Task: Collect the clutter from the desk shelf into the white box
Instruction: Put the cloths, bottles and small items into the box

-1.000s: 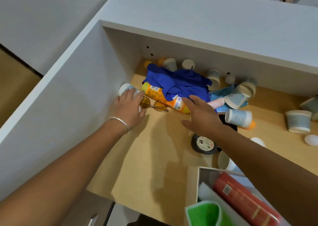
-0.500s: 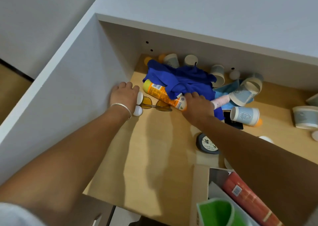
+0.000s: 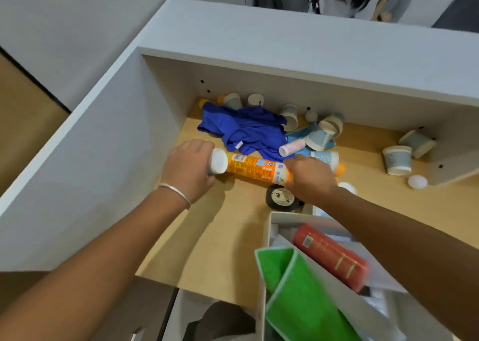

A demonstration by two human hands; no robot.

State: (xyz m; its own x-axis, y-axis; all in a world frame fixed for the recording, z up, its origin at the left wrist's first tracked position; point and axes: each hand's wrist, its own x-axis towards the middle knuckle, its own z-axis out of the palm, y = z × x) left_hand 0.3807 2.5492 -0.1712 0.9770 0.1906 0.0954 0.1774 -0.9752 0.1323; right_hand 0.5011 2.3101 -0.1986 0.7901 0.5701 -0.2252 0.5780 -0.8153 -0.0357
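- Pale wood lines the floor of the desk shelf, walled in grey-white board; most of the clutter lies along its back.
- White box sits at the near right of the shelf, already holding a green cloth and a red tube, so collecting is well under way.
- Blue garment lies crumpled at the back, with paper cups tipped over around it and more cups off to the right.
- Orange spray can is the piece in hand: it lies sideways, apparently lifted just off the shelf floor in front of the garment.
- Right hand has its grip wrapped round the can's near-right end, fingers curled over it.
- Left hand is closed round a small white-capped container that sits right at the can's left end; whether the two touch I cannot tell.
- Black round tin rests just beside the box, below the right wrist.
- Next, I'd judge, both hands need to swing back and to the right and drop their loads into the box, angling the long can to fit beside the red tube.
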